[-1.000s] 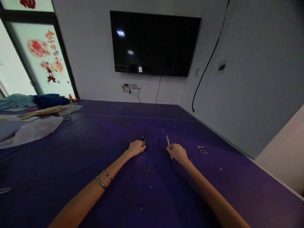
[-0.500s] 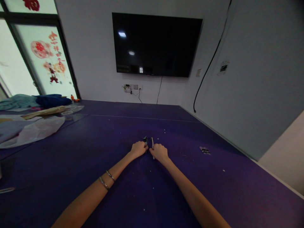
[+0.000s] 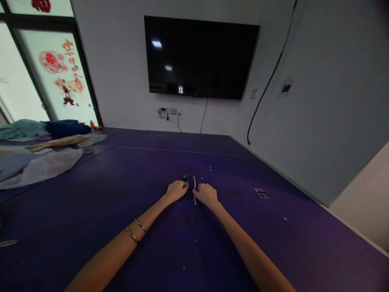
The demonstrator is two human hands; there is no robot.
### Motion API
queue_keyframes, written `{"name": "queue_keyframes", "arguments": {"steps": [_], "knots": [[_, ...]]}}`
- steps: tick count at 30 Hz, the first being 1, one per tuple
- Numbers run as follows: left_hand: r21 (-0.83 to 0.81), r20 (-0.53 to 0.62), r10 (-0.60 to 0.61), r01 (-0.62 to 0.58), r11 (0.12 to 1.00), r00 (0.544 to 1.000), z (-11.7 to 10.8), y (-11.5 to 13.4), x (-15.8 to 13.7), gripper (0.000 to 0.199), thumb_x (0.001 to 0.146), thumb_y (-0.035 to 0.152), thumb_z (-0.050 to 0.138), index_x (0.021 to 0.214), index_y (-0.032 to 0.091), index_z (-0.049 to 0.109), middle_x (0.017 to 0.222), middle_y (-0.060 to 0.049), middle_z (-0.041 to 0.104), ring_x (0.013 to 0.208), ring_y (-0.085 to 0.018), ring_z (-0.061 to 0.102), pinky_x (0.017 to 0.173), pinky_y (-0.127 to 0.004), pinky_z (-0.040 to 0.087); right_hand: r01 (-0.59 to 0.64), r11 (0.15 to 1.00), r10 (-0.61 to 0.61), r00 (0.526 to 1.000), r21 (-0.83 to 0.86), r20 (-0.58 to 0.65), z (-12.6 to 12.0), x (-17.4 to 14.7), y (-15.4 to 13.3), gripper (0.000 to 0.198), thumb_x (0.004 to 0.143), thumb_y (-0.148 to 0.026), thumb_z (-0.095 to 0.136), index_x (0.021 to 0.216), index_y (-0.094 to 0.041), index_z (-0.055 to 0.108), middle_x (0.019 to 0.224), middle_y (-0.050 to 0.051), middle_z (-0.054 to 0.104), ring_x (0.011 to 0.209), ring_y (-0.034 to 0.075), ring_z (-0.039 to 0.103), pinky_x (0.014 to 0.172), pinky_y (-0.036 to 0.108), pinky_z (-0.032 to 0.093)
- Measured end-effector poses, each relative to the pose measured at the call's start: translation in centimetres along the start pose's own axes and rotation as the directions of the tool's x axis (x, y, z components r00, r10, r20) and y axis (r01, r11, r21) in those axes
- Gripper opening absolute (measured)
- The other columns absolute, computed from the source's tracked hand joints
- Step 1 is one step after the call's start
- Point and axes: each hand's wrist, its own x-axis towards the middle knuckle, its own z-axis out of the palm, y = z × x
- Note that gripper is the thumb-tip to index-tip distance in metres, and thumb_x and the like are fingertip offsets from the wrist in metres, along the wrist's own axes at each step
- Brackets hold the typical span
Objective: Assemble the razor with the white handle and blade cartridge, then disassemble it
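In the head view my left hand (image 3: 176, 190) is closed around a small dark piece with a light edge (image 3: 185, 178), whose upper end sticks out above the fingers. Its kind is too small to make out. Just to the right, my right hand (image 3: 206, 192) pinches a thin pale strip (image 3: 195, 198) between thumb and fingers. The strip stands roughly lengthwise away from me, showing above and below the grip. A narrow gap separates the two hands, both low over the purple tabletop (image 3: 194, 251).
A small clear packet with dark pieces (image 3: 261, 193) lies to the right. White plastic sheeting (image 3: 45, 168) and folded cloths (image 3: 68, 127) are piled at the left. A grey ring-like edge (image 3: 9, 243) shows at the left border. A black cable (image 3: 266, 87) hangs along the right wall.
My right hand has shifted slightly to the right and its grip looks looser, so more of the pale strip shows. My left hand has stayed nearly in place, still closed on the dark piece.
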Motion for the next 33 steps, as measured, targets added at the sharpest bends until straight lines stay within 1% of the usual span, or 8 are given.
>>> {"name": "queue_keyframes", "arguments": {"steps": [5,7,11,15,18,23,28,33], "knots": [[-0.068,-0.079,-0.082,0.077,0.995,0.993,-0.5,-1.7,0.5,0.042,0.087,0.043,0.031,0.078,0.018,0.064,0.086,-0.009,0.067,0.082,-0.021,0.062,0.065,-0.027,0.042,0.002,0.996,0.004,0.998,0.089,-0.065,-2.1,0.4,5.1,0.025,0.078,-0.036,0.047,0.084,-0.019,0.064,0.084,0.006,0.066,0.078,0.019,0.062,0.066,0.027,0.044],[-0.099,-0.103,-0.125,0.115,0.988,0.987,-0.8,-2.6,0.7,0.041,0.086,0.044,0.033,0.075,0.018,0.063,0.082,-0.008,0.067,0.080,-0.021,0.062,0.062,-0.026,0.041,0.067,0.986,-0.051,0.993,0.155,-0.103,-3.2,0.6,8.3,0.020,0.075,-0.029,0.052,0.088,-0.019,0.064,0.090,0.005,0.066,0.081,0.017,0.060,0.070,0.025,0.043],[-0.171,-0.131,-0.176,0.153,0.973,0.976,-1.0,-3.8,1.1,0.037,0.085,0.042,0.035,0.074,0.019,0.061,0.080,-0.005,0.067,0.077,-0.018,0.062,0.059,-0.023,0.038,0.206,0.940,-0.184,0.977,0.272,-0.105,-5.3,0.6,15.8,0.030,0.068,-0.020,0.056,0.096,-0.017,0.063,0.101,0.007,0.063,0.086,0.017,0.059,0.077,0.028,0.045],[-0.227,-0.146,-0.164,0.129,0.965,0.976,-0.8,-4.2,1.3,0.038,0.084,0.042,0.035,0.068,0.019,0.059,0.071,-0.003,0.064,0.072,-0.016,0.060,0.056,-0.022,0.035,0.086,0.954,-0.064,0.994,0.288,-0.083,-6.9,-0.2,22.9,0.041,0.063,-0.016,0.055,0.104,-0.016,0.061,0.109,0.009,0.060,0.093,0.019,0.059,0.080,0.029,0.046],[-0.260,-0.146,-0.140,0.098,0.961,0.979,-0.6,-4.3,1.3,0.039,0.083,0.044,0.034,0.065,0.019,0.058,0.064,-0.001,0.060,0.066,-0.015,0.058,0.055,-0.021,0.034,-0.029,0.962,0.039,0.999,0.272,-0.028,-7.7,-1.0,26.6,0.050,0.062,-0.017,0.055,0.112,-0.012,0.058,0.111,0.012,0.060,0.095,0.021,0.059,0.078,0.029,0.047],[-0.292,-0.145,-0.124,0.077,0.953,0.982,-0.4,-4.7,1.5,0.038,0.083,0.041,0.034,0.062,0.018,0.056,0.059,0.000,0.057,0.058,-0.014,0.055,0.054,-0.021,0.033,-0.028,0.963,0.010,0.998,0.267,0.068,-8.5,-1.8,29.1,0.058,0.055,-0.014,0.056,0.113,-0.014,0.058,0.114,0.009,0.061,0.102,0.024,0.056,0.087,0.031,0.042],[-0.304,-0.153,-0.120,0.068,0.950,0.981,-0.1,-4.9,1.6,0.037,0.083,0.041,0.034,0.062,0.019,0.055,0.058,0.000,0.057,0.059,-0.014,0.055,0.053,-0.021,0.031,-0.108,0.953,0.070,0.988,0.283,0.140,-8.9,-2.1,28.7,0.061,0.053,-0.013,0.055,0.113,-0.018,0.059,0.107,0.007,0.065,0.095,0.025,0.059,0.080,0.032,0.046],[-0.316,-0.167,-0.109,0.051,0.947,0.980,0.0,-5.0,1.6,0.035,0.082,0.039,0.036,0.060,0.019,0.054,0.055,0.001,0.055,0.056,-0.014,0.053,0.051,-0.022,0.029,-0.138,0.928,0.098,0.987,0.346,0.131,-8.7,-1.8,28.6,0.062,0.053,-0.012,0.055,0.115,-0.014,0.057,0.108,0.012,0.064,0.092,0.024,0.060,0.072,0.029,0.048]]}}
